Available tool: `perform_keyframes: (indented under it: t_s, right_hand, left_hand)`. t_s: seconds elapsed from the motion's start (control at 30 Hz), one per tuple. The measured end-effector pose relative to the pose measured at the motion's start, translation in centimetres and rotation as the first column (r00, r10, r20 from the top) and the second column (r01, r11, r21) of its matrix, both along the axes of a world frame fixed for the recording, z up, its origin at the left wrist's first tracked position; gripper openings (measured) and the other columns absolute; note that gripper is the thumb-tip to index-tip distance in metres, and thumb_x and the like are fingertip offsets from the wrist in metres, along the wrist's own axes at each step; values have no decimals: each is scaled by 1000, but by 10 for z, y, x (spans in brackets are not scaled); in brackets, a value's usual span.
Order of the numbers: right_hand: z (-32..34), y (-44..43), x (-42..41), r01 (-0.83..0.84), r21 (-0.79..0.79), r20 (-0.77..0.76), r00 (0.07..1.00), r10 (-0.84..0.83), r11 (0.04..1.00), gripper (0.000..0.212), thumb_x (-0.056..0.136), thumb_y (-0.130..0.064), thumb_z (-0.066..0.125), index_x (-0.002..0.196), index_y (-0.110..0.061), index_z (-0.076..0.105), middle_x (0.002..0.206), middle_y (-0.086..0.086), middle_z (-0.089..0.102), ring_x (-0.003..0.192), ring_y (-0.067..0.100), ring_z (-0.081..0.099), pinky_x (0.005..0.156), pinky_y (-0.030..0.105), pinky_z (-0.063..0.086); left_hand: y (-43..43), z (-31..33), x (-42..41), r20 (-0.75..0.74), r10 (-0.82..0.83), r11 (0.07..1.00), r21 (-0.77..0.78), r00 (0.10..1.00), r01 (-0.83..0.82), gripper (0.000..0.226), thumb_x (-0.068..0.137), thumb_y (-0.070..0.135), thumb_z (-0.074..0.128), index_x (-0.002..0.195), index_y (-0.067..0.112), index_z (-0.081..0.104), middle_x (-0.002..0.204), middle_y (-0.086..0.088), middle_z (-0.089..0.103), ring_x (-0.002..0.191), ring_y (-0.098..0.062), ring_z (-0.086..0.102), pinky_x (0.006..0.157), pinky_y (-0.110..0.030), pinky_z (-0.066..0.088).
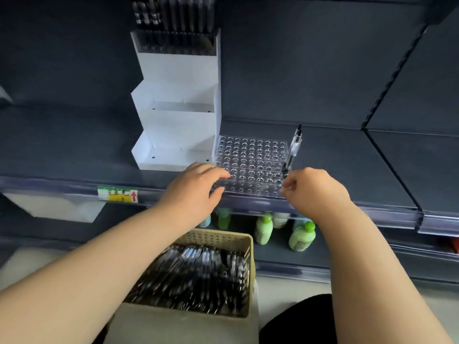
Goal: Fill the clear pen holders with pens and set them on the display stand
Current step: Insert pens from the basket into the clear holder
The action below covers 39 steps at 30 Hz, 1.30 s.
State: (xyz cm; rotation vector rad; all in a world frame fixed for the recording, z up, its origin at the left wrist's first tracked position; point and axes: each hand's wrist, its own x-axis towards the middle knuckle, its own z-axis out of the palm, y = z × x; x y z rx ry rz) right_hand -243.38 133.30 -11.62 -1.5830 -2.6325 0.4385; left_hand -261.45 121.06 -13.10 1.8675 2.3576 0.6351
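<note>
A clear pen holder [250, 160] with many round holes lies on the dark shelf, right of the white stepped display stand [173, 115]. My left hand [198, 184] grips the holder's front left corner. One pen [293, 150] stands upright in a hole at the holder's right edge. My right hand [310, 187] hovers just beside its lower end with fingers curled, holding nothing visible. The stand's top tier carries a filled holder of black pens [173, 23]. A beige basket [216, 247] full of pens sits below between my arms.
Green bottles [301, 237] stand on the lower shelf under the shelf edge [372, 214]. A green and yellow price label [118, 194] sticks to the shelf rail at left. The stand's lower two tiers hold nothing. Dark shelf surface stretches to the right.
</note>
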Motion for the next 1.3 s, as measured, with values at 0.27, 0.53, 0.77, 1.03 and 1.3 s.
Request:
perform_keyframes:
  t_s: [0.27,0.53,0.77,1.03,1.3]
  right_hand:
    - [-37,-78,-47,-210,-229,88,968,235,951,14,87,-33,59,97,-26,66,104,-2,65,96,21,60,83,36,52]
    - [-106,-118,-87,-162,-391,151,960,236,906,23,90,-23,52,104,-12,66,105,8,66,96,25,62,85,34,52]
    - [-166,-136,-115,-18,-500,70,996,61,866,28,90,-30,56,106,-9,65,106,9,66,95,23,62,81,29,52]
    - [-192,-137,-128,154,-469,129,986,-105,870,30,90,-39,54,107,-16,60,107,6,64,99,26,60,78,30,47]
    - [-200,-134,-132,204,-599,161,978,-132,775,40,88,-45,54,103,-9,63,93,6,61,97,26,61,73,27,44]
  left_hand:
    - [-118,-60,-43,-8,160,971,-177,987,-159,34,91,21,55,125,24,56,126,8,55,120,-14,44,101,-28,35]
    - [-148,-141,-69,409,535,836,-379,739,-395,18,86,8,61,100,14,70,103,-2,70,96,-17,63,87,-23,45]
    - [-118,-172,-57,439,532,818,-487,724,-305,17,87,18,63,102,17,69,106,0,69,97,-19,63,88,-27,49]
    - [-86,-173,-46,111,512,672,-670,852,-317,33,87,52,53,112,31,59,115,4,64,104,-20,61,75,-28,47]
    - [-68,-172,-39,-88,315,635,-720,945,-279,32,92,34,45,118,19,56,124,-2,58,114,-22,56,84,-31,43]
